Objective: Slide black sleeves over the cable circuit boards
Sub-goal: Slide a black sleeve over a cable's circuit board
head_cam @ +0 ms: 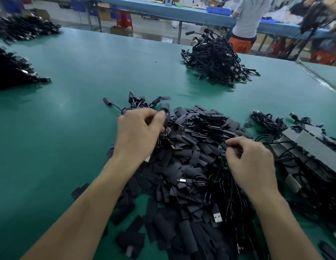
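My left hand (139, 134) grips a bunch of cables (170, 133). My right hand (251, 162) pinches what looks like a small circuit board (222, 156) over the one heap of sleeves (201, 126) on the surface (69, 128). The sleeves look light, limp and flat, too many to count; I'd pinch one by its edges to open it. Three cable heaps lie farther off.

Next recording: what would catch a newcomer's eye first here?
A heap of black sleeves fills the near middle of the green table, with both hands in it. The left hand grips a bunch of cables at its far edge; the right hand pinches a cable at its right side. Farther back on the right sits a tangled pile of cables.
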A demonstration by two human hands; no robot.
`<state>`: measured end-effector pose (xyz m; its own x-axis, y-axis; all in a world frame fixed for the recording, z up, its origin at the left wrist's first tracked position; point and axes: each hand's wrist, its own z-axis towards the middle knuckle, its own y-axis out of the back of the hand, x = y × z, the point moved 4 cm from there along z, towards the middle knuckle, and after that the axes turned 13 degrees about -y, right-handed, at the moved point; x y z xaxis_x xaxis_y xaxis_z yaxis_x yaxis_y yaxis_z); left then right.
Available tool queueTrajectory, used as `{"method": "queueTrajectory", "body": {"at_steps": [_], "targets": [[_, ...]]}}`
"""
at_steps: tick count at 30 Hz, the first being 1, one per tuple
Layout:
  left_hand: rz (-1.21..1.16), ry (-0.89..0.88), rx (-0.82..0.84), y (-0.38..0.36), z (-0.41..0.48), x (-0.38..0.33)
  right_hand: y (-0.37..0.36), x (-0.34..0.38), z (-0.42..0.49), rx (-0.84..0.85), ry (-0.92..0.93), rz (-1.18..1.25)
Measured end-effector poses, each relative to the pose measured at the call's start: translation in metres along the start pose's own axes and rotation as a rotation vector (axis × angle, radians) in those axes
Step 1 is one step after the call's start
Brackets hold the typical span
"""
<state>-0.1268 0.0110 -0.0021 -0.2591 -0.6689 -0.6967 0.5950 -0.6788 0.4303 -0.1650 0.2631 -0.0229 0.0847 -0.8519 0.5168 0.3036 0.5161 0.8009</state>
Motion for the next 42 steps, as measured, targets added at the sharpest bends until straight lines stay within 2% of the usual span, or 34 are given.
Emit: {"method": "queueTrajectory", "body": {"at_steps": [3, 6, 12, 15, 19, 22, 28, 31, 39, 42], "targets": [[-0.042, 0.123, -0.124, 0.011, 0.014, 0.014, -0.003, -0.008, 0.002, 0.138, -0.081, -0.277], [0.066, 0.128, -0.131, 0.016, 0.022, 0.020, -0.003, -0.015, 0.004, 0.254, -0.111, -0.320], [0.250, 0.038, -0.123, 0.007, 0.013, 0.008, 0.001, -0.019, 0.009, 0.236, -0.115, -0.253], [0.265, -0.108, -0.125, 0.000, 0.002, -0.010, -0.004, -0.015, 0.006, 0.214, -0.093, -0.281], [0.167, -0.265, -0.017, -0.013, -0.011, -0.025, -0.014, -0.007, 0.005, 0.213, -0.033, -0.309], [0.104, -0.321, 0.084, -0.023, -0.023, -0.029, -0.017, -0.004, 0.005, 0.203, -0.007, -0.237], [-0.022, -0.385, 0.442, -0.049, -0.046, -0.026, -0.016, 0.002, 0.000, 0.234, 0.064, -0.225], [-0.081, -0.341, 0.493, -0.054, -0.048, -0.020, -0.013, 0.004, 0.000, 0.203, 0.070, -0.055], [-0.291, -0.167, 0.407, -0.051, -0.048, -0.017, 0.014, 0.013, 0.002, 0.024, 0.035, 0.944], [-0.311, -0.195, 0.423, -0.051, -0.048, -0.021, 0.018, 0.016, 0.002, 0.101, 0.007, 1.264]]}}
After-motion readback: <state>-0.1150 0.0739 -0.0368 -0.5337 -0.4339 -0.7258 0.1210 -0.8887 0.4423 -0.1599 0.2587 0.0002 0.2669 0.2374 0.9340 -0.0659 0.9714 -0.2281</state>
